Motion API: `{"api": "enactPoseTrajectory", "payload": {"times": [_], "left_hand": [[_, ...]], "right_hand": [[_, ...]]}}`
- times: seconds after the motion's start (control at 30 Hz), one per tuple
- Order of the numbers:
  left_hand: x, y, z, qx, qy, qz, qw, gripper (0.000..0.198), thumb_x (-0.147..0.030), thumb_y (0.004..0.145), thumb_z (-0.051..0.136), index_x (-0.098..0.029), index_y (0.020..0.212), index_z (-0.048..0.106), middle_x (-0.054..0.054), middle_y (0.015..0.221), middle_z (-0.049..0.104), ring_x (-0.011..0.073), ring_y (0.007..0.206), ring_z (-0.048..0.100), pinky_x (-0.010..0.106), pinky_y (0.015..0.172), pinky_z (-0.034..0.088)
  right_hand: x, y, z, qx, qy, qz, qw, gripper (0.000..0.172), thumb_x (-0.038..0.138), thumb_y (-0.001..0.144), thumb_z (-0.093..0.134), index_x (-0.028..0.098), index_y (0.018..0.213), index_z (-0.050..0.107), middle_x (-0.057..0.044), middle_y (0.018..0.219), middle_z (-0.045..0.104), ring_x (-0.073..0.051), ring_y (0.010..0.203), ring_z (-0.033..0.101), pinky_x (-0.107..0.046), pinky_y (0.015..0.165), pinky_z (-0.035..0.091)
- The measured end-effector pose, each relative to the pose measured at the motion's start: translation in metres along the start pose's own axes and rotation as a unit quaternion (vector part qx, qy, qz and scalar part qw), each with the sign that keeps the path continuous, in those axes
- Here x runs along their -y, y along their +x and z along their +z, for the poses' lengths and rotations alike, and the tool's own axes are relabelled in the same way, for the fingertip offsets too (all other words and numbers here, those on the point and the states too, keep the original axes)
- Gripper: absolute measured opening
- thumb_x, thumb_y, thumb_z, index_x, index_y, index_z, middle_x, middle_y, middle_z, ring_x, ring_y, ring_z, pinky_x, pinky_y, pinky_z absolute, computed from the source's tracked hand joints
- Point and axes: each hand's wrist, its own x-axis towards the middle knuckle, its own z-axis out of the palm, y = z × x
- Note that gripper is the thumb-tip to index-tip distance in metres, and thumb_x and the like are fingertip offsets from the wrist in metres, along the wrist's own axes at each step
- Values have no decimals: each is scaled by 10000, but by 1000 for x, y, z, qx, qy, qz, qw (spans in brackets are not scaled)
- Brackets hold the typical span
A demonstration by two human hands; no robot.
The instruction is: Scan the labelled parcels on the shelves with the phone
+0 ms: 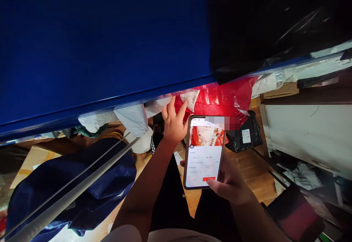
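Note:
A smartphone point(205, 161) lies in my right hand point(229, 185), its lit screen facing me. My right thumb rests by a red button low on the screen. The picture at the top of the screen shows a label on something red. Just beyond the phone is a glossy red plastic parcel point(220, 101) with a white barcode label point(192, 99). My left hand point(176, 123) has its fingers spread at the parcel's left end, with a fingertip at the label's edge. Part of the parcel is hidden beneath the blue surface above it.
A large blue surface point(110, 51) spans the top, with a black plastic bag point(275, 22) on it. White bags point(133, 119) stick out below its edge. Lower left are a blue sack point(104, 172), a pole point(82, 183) and a cardboard box point(30, 165). A black parcel point(253, 134) lies right.

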Motion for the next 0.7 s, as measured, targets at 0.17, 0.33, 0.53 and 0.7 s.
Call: {"api": "enactPoseTrajectory", "payload": {"times": [0.17, 0.33, 0.53, 0.7], "left_hand": [[-4, 1, -1, -29, 17, 32, 999, 524, -417, 985, 554, -151, 1436, 556, 222, 1607, 289, 376, 1509, 216, 560, 1213, 237], [-27, -10, 12, -19, -25, 85, 996, 834, -585, 924, 573, -114, 1563, 319, 270, 1616, 269, 398, 1518, 220, 589, 1215, 220], [-53, -23, 51, -8, 2, 98, 995, 1250, -647, 698, 811, -131, 1609, 128, 325, 1639, 92, 472, 1529, 133, 670, 1190, 233], [-53, -17, 66, -59, 18, 70, 996, 999, -470, 851, 750, -195, 1616, 169, 250, 1675, 11, 429, 1550, 101, 624, 1224, 246]], "right_hand": [[12, -17, -5, -97, -26, -1, 995, 840, 331, 826, 770, 359, 1518, 295, -127, 1281, 696, -370, 1173, 692, -632, 975, 555], [18, -37, -20, -186, -34, -49, 981, 816, 317, 785, 794, 404, 1470, 359, -100, 1252, 720, -410, 1180, 681, -691, 987, 528], [20, -59, -53, -229, 11, -91, 969, 949, 299, 785, 787, 414, 1548, 234, -106, 1282, 708, -419, 1156, 691, -690, 946, 547], [6, -67, -92, -242, 53, -122, 961, 983, 316, 712, 837, 386, 1533, 302, -117, 1310, 694, -401, 1158, 690, -617, 921, 575]]}}
